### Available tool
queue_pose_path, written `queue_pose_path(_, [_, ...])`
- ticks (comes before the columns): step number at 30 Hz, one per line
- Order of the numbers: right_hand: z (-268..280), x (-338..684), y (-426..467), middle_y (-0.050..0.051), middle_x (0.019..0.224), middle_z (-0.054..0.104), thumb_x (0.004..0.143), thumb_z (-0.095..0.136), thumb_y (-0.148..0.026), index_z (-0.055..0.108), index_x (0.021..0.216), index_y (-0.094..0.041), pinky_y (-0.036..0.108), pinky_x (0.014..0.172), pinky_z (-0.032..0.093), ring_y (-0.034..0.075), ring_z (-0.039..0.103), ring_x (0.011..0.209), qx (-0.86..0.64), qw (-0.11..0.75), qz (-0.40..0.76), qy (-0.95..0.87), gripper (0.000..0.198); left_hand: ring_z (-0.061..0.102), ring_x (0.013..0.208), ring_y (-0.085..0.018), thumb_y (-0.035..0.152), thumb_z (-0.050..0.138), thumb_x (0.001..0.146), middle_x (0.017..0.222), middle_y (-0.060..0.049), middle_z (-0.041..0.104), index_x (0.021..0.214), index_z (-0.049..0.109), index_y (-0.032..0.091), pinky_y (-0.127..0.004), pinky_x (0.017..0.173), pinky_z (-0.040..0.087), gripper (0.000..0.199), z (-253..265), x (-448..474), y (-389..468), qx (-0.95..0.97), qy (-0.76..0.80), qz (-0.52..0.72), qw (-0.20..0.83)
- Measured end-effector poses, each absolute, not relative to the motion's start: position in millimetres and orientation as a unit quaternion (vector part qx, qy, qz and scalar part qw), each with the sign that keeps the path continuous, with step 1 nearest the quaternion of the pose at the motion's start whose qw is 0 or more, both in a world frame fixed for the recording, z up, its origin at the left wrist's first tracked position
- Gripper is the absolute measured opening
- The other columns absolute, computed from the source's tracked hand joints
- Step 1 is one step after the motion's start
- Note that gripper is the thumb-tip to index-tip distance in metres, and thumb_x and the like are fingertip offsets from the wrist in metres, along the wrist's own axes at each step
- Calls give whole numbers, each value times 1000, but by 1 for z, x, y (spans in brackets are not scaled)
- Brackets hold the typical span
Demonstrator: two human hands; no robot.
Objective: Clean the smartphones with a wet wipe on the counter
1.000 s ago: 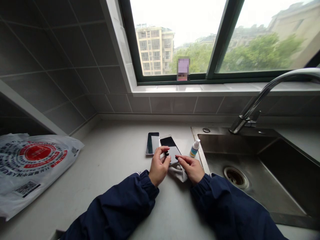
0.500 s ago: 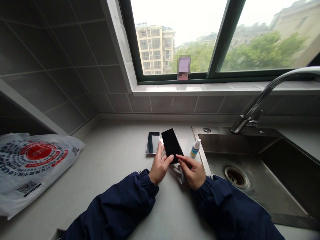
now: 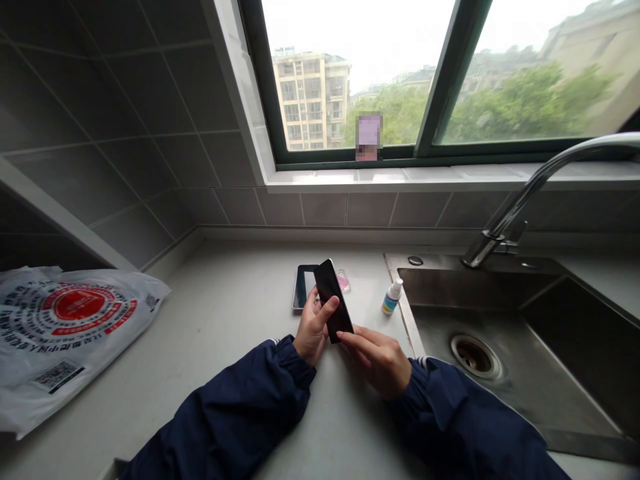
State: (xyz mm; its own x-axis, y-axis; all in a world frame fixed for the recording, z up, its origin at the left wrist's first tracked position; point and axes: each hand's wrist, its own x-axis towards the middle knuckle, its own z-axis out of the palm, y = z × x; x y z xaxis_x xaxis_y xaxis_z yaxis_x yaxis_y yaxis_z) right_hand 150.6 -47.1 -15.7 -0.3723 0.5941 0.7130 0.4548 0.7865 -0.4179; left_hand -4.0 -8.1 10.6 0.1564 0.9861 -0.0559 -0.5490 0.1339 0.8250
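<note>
A black smartphone is tilted above the counter, its dark screen partly facing me. My left hand is closed round its left side, with the thumb across the screen. At the phone's lower end, my right hand pinches the bottom edge; its other fingers are partly hidden below. A second phone lies flat on the counter behind my left hand, partly covered by the held one. Beside the held phone's upper right edge lies a small pink and clear item. A small white spray bottle with a blue and yellow label stands to the right.
The pale counter runs beneath a window. On the right is a steel sink with a chrome tap. A white plastic bag with red and black print sits at the far left.
The held phone has shifted left and turned narrower to my view, uncovering the pink item. My right hand has moved slightly lower along it. The white cloth under that hand is out of sight.
</note>
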Motion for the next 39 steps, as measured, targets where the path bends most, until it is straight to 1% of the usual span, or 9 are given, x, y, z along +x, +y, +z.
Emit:
queue_pose_path(6, [-7, 147, -54, 9, 121, 70, 95, 54, -11, 67, 118, -22, 27, 82, 60, 19, 71, 100, -325, 420, 55, -846, 29, 65, 96, -20, 37, 82, 70, 112, -9, 66, 131, 47, 22, -28, 79, 50, 72, 10, -6, -7, 328, 343, 574, 667])
queue_pose_path(14, [-7, 149, -54, 13, 129, 64, 94, 56, -12, 63, 129, -21, 27, 88, 60, 20, 69, 108, -290, 409, 46, -864, 37, 62, 76, -12, 38, 83, 66, 92, -1, 65, 117, 56, 23, -25, 74, 48, 60, 12, -7, -6, 327, 356, 579, 657])
queue_pose_path(18, [-6, 150, -54, 12, 129, 65, 94, 57, -14, 60, 134, -23, 29, 93, 58, 21, 67, 112, -288, 406, 69, -865, 40, 55, 64, -7, 38, 79, 72, 88, 2, 61, 110, 56, 23, -22, 64, 46, 46, 13, -8, -7, 328, 341, 581, 662])
queue_pose_path(21, [0, 151, -55, 10, 127, 66, 94, 56, -13, 56, 137, -24, 29, 94, 58, 19, 67, 112, -273, 440, 122, -847, 45, 48, 54, -4, 39, 74, 78, 86, 4, 56, 108, 55, 23, -20, 51, 41, 39, 11, -9, -6, 332, 329, 572, 675])
queue_pose_path(25, [7, 151, -53, 9, 111, 73, 94, 56, -15, 63, 129, -22, 29, 87, 59, 19, 71, 99, -294, 510, 224, -777, 36, 42, 45, -3, 48, 67, 82, 84, 4, 53, 116, 52, 23, -19, 41, 38, 45, 11, -9, -4, 306, 297, 555, 714])
queue_pose_path(29, [4, 154, -47, 7, 92, 76, 93, 61, -28, 72, 112, -20, 30, 79, 60, 19, 73, 82, -397, 535, 303, -681, 23, 38, 43, -3, 56, 59, 85, 79, 4, 52, 119, 50, 23, -19, 41, 37, 48, 12, -9, -6, 266, 259, 506, 779])
queue_pose_path(33, [-3, 158, -39, 9, 90, 76, 89, 66, -43, 71, 112, -17, 33, 76, 61, 21, 73, 83, -445, 548, 390, -592, 35, 42, 46, -6, 60, 51, 88, 80, 2, 54, 121, 48, 23, -21, 42, 37, 49, 10, -9, -7, 250, 242, 476, 808])
queue_pose_path(36, [-3, 157, -37, 9, 91, 76, 86, 69, -43, 70, 112, -17, 34, 76, 62, 22, 73, 84, -441, 580, 400, -556, 37, 46, 49, -9, 64, 48, 87, 81, -1, 57, 122, 49, 21, -23, 44, 39, 55, 9, -9, -7, 236, 239, 470, 816])
queue_pose_path(39, [0, 155, -39, 8, 96, 74, 87, 70, -38, 69, 113, -18, 37, 80, 62, 22, 73, 86, -440, 616, 364, -543, 33, 49, 51, -11, 70, 47, 83, 82, -4, 60, 123, 50, 19, -26, 46, 40, 64, 8, -9, -7, 219, 246, 458, 825])
